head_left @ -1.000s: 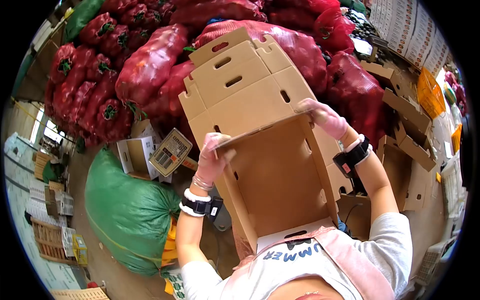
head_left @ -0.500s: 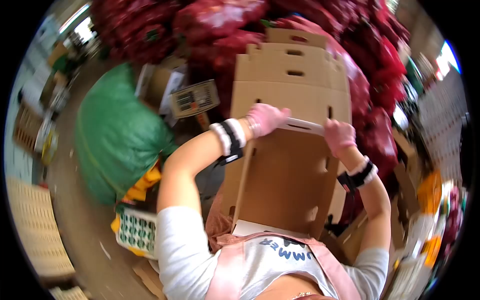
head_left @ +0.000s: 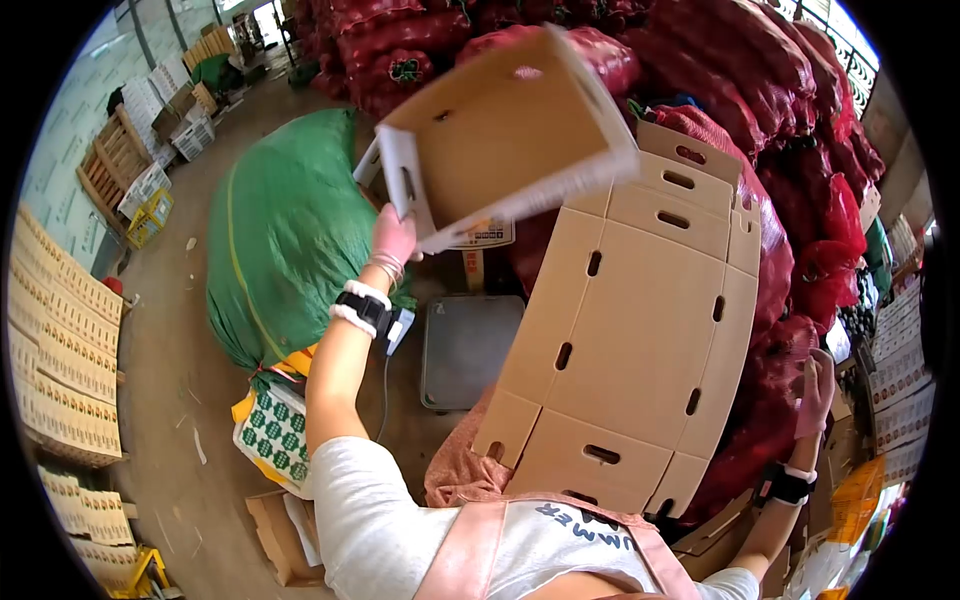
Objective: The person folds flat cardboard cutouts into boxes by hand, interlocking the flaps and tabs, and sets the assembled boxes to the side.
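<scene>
My left hand (head_left: 393, 238), in a pink glove, grips the near side wall of a folded cardboard box (head_left: 510, 130). The open-topped box is tilted in the air at upper left, its brown inside facing me. My right hand (head_left: 816, 392), also gloved, is out at the far right beside the red mesh sacks, fingers stretched upward and nothing visible in them. In front of my body lies a flat, creased cardboard blank (head_left: 650, 320) with handle slots, its far end resting against the sacks.
A bulging green sack (head_left: 280, 235) stands at left, beside a grey platform scale (head_left: 470, 350) on the floor. Red mesh sacks (head_left: 720, 60) are piled behind and to the right. Stacked printed cartons (head_left: 60, 370) line the left edge. A small open carton (head_left: 280, 540) sits at lower left.
The box has gone from in front of my body to the upper left, carried by my left hand. My right hand has let go of it and moved right. The flat blank beneath is uncovered.
</scene>
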`<action>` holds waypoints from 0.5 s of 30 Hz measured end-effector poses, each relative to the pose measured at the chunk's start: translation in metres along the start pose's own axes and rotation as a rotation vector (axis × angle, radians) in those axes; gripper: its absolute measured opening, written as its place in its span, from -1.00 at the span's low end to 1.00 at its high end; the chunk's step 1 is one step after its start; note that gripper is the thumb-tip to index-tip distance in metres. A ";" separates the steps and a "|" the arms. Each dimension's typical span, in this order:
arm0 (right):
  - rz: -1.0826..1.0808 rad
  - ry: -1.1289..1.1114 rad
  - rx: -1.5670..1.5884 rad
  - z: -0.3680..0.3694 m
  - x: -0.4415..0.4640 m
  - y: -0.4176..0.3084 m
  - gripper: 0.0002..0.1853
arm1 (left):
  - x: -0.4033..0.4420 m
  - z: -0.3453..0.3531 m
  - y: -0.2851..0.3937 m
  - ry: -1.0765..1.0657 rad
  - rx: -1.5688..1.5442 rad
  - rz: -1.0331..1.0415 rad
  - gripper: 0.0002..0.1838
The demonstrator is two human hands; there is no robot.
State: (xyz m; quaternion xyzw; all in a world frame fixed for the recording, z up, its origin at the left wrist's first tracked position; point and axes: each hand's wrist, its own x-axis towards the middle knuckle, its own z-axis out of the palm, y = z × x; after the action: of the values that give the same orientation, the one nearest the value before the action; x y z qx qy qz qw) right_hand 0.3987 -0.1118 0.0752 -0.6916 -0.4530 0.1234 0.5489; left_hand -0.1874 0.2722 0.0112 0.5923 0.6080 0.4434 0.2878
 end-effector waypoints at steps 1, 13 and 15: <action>0.022 0.016 0.009 0.008 -0.005 0.001 -0.72 | 0.038 0.008 -0.033 0.011 -0.105 0.055 -0.60; 0.578 -0.229 -0.953 0.124 -0.141 -0.021 -0.06 | -0.219 0.069 -0.008 -0.780 0.321 0.164 0.10; 0.692 -0.232 -1.013 0.133 -0.135 -0.039 -0.15 | -0.261 0.095 -0.014 -0.570 0.510 0.257 0.12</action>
State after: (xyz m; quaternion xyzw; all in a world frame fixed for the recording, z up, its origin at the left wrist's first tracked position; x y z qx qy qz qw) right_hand 0.2148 -0.1293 0.0164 -0.9548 -0.2616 0.1382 0.0285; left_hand -0.0759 0.0376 -0.0895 0.8150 0.5155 0.1288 0.2311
